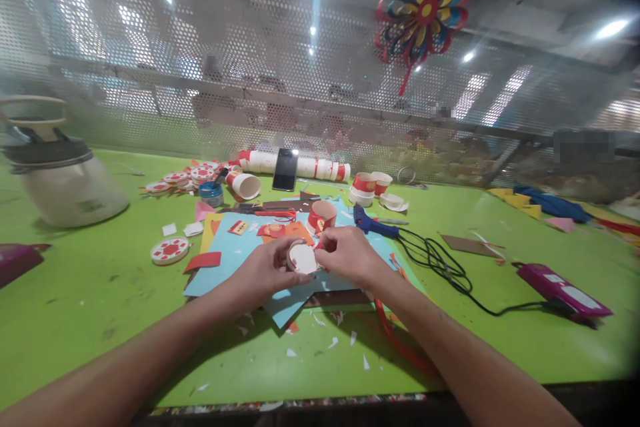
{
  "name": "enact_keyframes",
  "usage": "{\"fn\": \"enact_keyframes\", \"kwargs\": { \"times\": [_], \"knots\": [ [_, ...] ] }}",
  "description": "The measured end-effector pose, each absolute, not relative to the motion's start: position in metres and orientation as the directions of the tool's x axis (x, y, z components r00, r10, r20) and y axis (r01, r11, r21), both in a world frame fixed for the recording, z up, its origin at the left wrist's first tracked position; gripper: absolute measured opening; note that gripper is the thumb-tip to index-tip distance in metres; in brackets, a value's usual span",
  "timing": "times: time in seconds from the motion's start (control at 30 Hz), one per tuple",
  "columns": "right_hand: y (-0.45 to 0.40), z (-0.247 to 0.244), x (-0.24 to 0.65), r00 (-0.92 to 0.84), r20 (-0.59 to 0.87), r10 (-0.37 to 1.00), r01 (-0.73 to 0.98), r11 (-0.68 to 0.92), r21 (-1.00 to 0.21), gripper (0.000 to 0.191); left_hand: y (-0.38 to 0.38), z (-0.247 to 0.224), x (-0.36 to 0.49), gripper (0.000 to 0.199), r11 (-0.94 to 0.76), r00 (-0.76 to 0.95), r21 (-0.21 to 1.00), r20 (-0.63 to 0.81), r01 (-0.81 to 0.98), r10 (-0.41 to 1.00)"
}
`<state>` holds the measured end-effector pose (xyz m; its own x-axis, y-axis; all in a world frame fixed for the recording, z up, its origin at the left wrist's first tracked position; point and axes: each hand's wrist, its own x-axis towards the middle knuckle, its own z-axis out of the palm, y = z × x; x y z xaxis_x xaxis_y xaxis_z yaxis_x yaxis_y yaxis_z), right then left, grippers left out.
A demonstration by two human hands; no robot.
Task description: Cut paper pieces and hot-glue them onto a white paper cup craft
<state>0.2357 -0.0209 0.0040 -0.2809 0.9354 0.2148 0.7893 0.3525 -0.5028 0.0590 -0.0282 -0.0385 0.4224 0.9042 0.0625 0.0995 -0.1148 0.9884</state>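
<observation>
A small round white paper piece, like a cup's base, is held over light-blue paper sheets. My left hand grips its left side between thumb and fingers. At its right edge my right hand has its fingers pinched together; what they hold, if anything, is hidden. Just behind my hands stands a red-and-white paper cup piece. Red paper scraps lie on the blue sheets. A white disc with red spots rests on the green table to the left.
A blue glue gun with a looped black cable lies to the right, near a purple device. Behind are a phone, a blue jar and stacked cups. A large jug stands left.
</observation>
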Motion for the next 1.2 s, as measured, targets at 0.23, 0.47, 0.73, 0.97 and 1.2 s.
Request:
{"fn": "enact_keyframes", "kwargs": {
  "times": [0.23, 0.47, 0.73, 0.97, 1.2],
  "knots": [
    [-0.029, 0.019, 0.245, -0.262, 0.293, 0.919, 0.625, 0.393, -0.674, 0.012, -0.029, -0.034, 0.057, 0.059, -0.011, 0.442, 1.000, 0.023, -0.030, 0.897],
    [-0.038, 0.019, 0.246, -0.442, 0.534, 0.720, 0.576, 0.685, -0.446, 0.003, -0.029, -0.034, 0.060, 0.057, -0.039, 0.435, 0.999, 0.032, 0.008, 0.900],
    [-0.040, 0.009, 0.231, -0.491, 0.413, 0.767, 0.707, 0.628, -0.325, 0.007, -0.029, -0.037, 0.062, 0.050, -0.013, 0.530, 0.999, 0.037, -0.049, 0.847],
    [-0.034, 0.022, 0.236, -0.375, 0.520, 0.767, 0.722, 0.594, -0.354, 0.007, -0.034, -0.034, 0.056, 0.039, 0.105, 0.616, 0.992, -0.041, -0.068, 0.786],
    [-0.021, 0.029, 0.251, -0.512, 0.176, 0.841, 0.618, 0.503, -0.604, 0.012, -0.040, -0.026, 0.053, 0.040, 0.191, 0.725, 0.979, -0.086, -0.064, 0.683]
  ]
}}
